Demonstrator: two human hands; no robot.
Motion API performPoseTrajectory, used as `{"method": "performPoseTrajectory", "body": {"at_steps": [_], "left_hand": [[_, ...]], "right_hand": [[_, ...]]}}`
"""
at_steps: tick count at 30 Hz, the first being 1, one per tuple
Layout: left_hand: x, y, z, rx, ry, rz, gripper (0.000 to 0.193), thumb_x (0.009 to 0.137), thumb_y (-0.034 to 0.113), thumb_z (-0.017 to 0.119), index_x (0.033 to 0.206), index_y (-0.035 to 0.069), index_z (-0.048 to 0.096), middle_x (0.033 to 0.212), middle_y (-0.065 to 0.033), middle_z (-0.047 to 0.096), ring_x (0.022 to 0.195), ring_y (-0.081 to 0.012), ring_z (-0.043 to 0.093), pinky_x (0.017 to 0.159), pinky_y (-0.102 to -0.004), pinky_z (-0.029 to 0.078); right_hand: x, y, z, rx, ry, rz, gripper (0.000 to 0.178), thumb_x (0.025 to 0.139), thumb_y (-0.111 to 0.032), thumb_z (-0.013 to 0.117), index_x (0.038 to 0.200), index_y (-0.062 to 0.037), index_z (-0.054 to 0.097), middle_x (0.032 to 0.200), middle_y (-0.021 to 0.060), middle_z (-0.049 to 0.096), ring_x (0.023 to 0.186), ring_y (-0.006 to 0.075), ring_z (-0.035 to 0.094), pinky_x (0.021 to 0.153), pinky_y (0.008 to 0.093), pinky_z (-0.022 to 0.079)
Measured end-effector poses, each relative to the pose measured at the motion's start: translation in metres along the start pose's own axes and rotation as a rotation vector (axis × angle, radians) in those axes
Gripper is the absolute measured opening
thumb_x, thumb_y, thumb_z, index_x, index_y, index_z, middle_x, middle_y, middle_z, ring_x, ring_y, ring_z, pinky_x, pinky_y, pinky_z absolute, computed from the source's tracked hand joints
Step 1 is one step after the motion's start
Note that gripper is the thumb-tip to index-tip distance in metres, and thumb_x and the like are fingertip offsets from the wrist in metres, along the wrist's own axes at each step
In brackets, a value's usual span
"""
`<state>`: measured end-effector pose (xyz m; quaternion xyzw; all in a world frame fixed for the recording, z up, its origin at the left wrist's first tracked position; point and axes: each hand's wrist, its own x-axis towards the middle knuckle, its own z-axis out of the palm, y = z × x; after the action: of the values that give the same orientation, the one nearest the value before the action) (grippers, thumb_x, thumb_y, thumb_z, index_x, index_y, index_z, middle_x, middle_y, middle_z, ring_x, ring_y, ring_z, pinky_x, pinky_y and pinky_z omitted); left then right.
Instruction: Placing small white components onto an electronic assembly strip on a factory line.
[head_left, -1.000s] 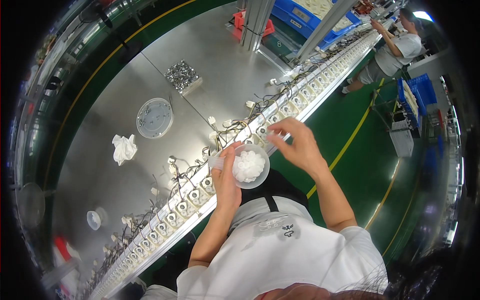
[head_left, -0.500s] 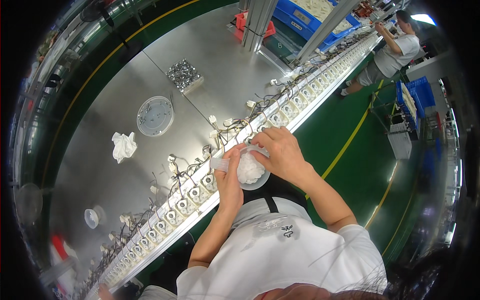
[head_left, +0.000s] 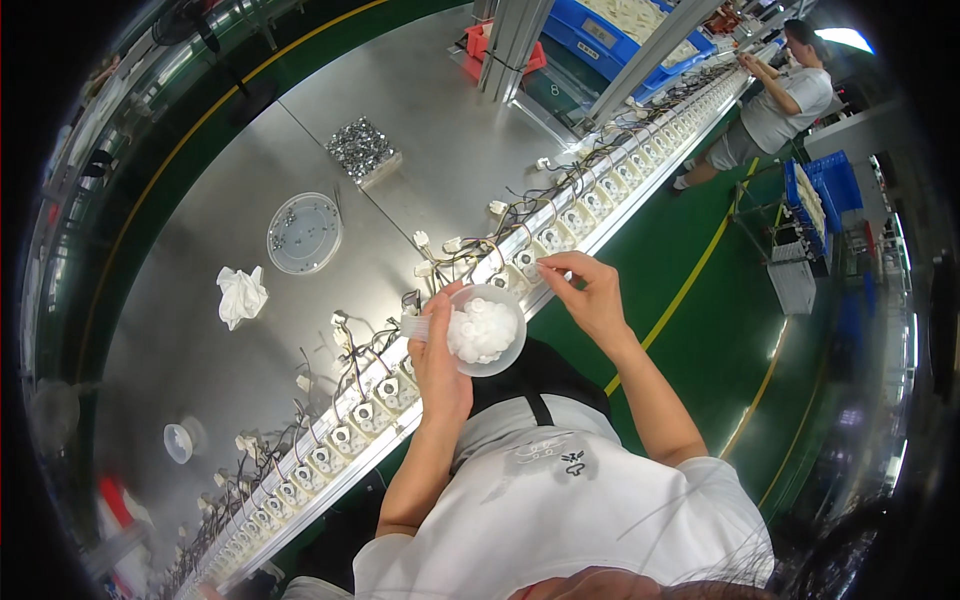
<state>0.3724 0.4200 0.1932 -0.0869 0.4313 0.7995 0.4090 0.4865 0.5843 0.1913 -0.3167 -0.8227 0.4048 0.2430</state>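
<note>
My left hand (head_left: pixel 441 365) is wrapped round a translucent plastic cup (head_left: pixel 510 355) with a ribbed handle-like part sticking out to its left. A heap of small white pieces (head_left: pixel 482 330), some of them ring-shaped, lies in the cup. To the right of it, my right hand (head_left: pixel 592 300) has thumb and index finger pinched together beside a white plastic housing (head_left: pixel 528 262). Whatever may be between those fingertips is too small to make out. The housing is one of a long diagonal row, each with a dark round centre and wires.
Wire bundles with white connectors (head_left: pixel 340 335) trail onto the metal table (head_left: pixel 210 360). On it are a clear round dish (head_left: pixel 305 232) of small parts, a pile of shiny metal parts (head_left: pixel 362 148), a crumpled white cloth (head_left: pixel 241 297) and a small cup (head_left: pixel 180 441). A co-worker (head_left: pixel 790 105) stands farther along the line.
My right hand has left the cup and moved right, to the row of housings. The left hand has shifted slightly left with the cup, and the white pieces now show more fully.
</note>
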Motion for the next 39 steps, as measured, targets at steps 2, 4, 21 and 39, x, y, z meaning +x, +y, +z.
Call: {"method": "performPoseTrajectory", "body": {"at_steps": [2, 4, 21, 39], "left_hand": [[0.002, 0.005, -0.002, -0.001, -0.009, 0.026, 0.033, 0.096, 0.026, 0.054, 0.114, -0.001, 0.059, 0.108, -0.0093, 0.063, 0.1, -0.0155, 0.06, 0.087, -0.0288, 0.048], [0.002, 0.008, -0.002, -0.002, -0.016, 0.054, 0.034, 0.096, 0.027, 0.054, 0.115, -0.001, 0.058, 0.108, -0.0095, 0.062, 0.101, -0.0158, 0.059, 0.087, -0.0291, 0.048], [0.0, 0.014, -0.007, 0.002, -0.007, 0.089, 0.038, 0.094, 0.031, 0.056, 0.115, -0.001, 0.057, 0.108, -0.0107, 0.062, 0.101, -0.0172, 0.059, 0.089, -0.0302, 0.048], [0.0, 0.013, -0.002, -0.003, -0.006, 0.08, 0.036, 0.095, 0.029, 0.056, 0.115, -0.001, 0.057, 0.107, -0.0105, 0.061, 0.099, -0.0166, 0.059, 0.087, -0.0298, 0.048]], "right_hand": [[0.002, 0.011, 0.003, -0.087, 0.011, -0.023, 0.01, 0.081, -0.004, 0.068, 0.091, -0.0029, 0.07, 0.084, 0.0072, 0.068, 0.071, 0.0129, 0.062, 0.058, 0.0223, 0.043], [0.005, 0.019, 0.007, -0.195, 0.072, -0.163, 0.01, 0.079, -0.004, 0.069, 0.089, -0.002, 0.07, 0.083, 0.0083, 0.067, 0.071, 0.0177, 0.064, 0.06, 0.0261, 0.048], [0.013, 0.035, 0.009, -0.309, -0.003, -0.346, 0.012, 0.076, -0.003, 0.069, 0.088, -0.0035, 0.071, 0.088, 0.0099, 0.067, 0.082, 0.0285, 0.062, 0.074, 0.0368, 0.05], [0.04, 0.021, 0.006, -0.489, -0.216, -0.341, 0.009, 0.07, 0.0, 0.068, 0.077, -0.0045, 0.065, 0.08, 0.007, 0.064, 0.078, 0.0263, 0.059, 0.072, 0.0374, 0.041]]}}
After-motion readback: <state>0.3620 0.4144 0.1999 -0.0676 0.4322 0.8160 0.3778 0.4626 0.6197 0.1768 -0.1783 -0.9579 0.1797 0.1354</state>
